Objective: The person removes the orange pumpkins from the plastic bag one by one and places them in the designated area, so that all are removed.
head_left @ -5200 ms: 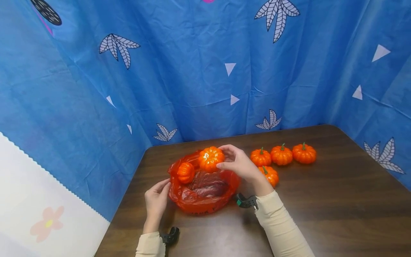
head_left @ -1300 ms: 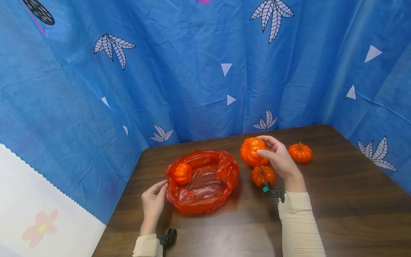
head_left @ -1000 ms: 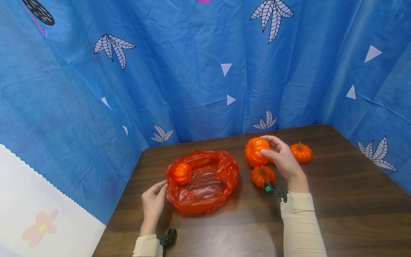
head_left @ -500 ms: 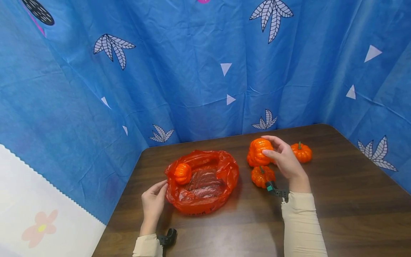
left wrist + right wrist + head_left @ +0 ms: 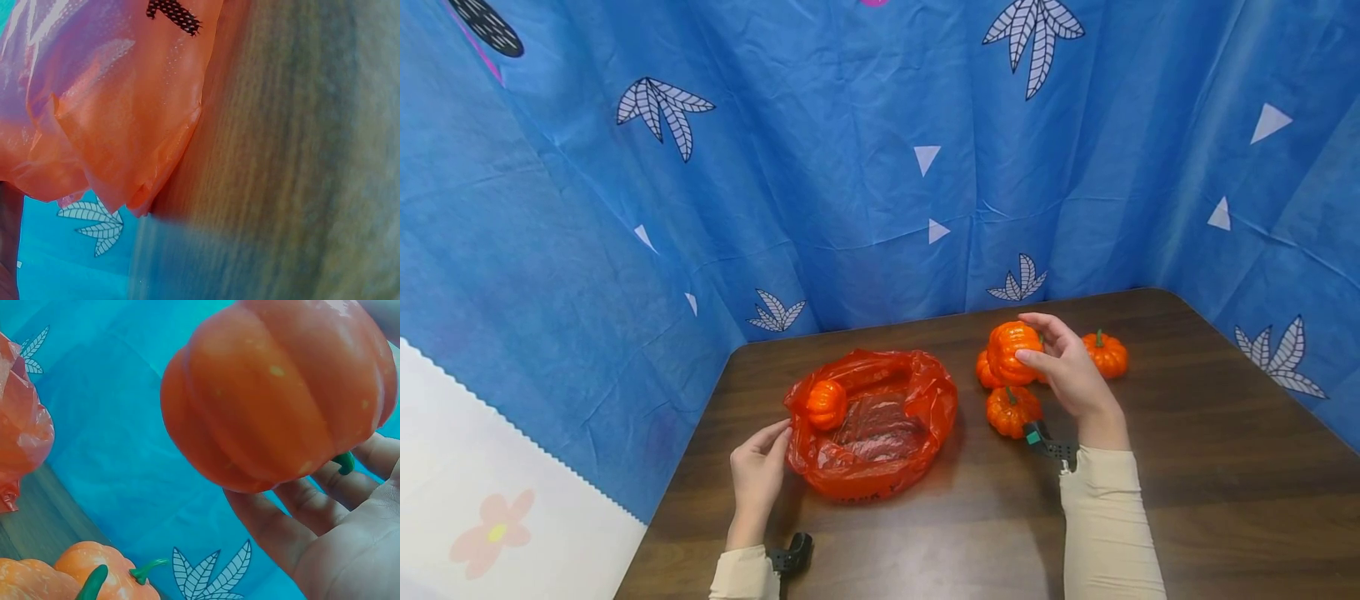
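My right hand [image 5: 1071, 367] grips a glossy orange pumpkin [image 5: 1015, 353] between thumb and fingers, with its green stem [image 5: 345, 463] turned toward the palm in the right wrist view. The held pumpkin overlaps another pumpkin [image 5: 987, 369] behind it, and a front pumpkin [image 5: 1013, 411] sits just below. More orange shows beneath the hand, mostly hidden. To the left, my left hand [image 5: 758, 471] pinches the left rim of a red plastic bag [image 5: 865, 486], which stands with its mouth spread wide. One pumpkin [image 5: 827, 405] lies inside against the left wall.
A further pumpkin [image 5: 1107, 356] stands to the right, beyond the right hand. All rests on a dark wooden table [image 5: 1210, 483]. A blue patterned curtain [image 5: 865, 167] hangs along the table's back and sides.
My right hand was above the bag with a pumpkin in the oldest frame; now it holds one over the table pumpkins, having drifted slightly further right lately. My left hand stays at the rim.
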Motion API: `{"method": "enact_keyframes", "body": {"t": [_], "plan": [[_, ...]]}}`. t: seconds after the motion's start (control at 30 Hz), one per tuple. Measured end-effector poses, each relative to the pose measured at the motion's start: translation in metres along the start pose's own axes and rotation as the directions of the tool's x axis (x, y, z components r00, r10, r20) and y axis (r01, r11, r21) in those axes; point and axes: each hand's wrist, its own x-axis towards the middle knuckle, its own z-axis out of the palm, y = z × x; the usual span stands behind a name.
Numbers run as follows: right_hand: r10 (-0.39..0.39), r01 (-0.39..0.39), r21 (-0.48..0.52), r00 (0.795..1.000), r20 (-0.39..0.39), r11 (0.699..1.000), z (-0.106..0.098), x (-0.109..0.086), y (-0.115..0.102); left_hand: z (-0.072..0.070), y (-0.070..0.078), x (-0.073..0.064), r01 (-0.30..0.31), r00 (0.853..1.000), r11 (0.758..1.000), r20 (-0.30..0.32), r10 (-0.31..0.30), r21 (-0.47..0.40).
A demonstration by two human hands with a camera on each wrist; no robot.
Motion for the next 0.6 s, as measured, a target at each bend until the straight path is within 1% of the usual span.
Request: {"method": "enact_keyframes", "body": {"t": [0.2,0.4,0.47,0.6], "plan": [[0.01,-0.01,0.022,1.0,-0.003,1.0,-0.003,-0.001,0.002,0.0,-0.001,0.0,-0.004,1.0,1.0,-0.002,0.004,-0.003],[0.001,-0.001,0.03,1.0,-0.002,1.0,-0.006,-0.002,0.003,0.0,-0.001,0.0,-0.005,1.0,1.0,0.0,0.005,0.001],[-0.001,0.001,0.026,1.0,-0.004,1.0,-0.007,-0.002,0.004,0.0,-0.001,0.0,0.0,1.0,1.0,0.002,0.0,0.003],[0.009,-0.009,-0.015,1.0,-0.006,1.0,-0.011,-0.002,0.004,0.0,0.0,0.0,0.01,1.0,1.0,0.007,-0.01,0.007]]}}
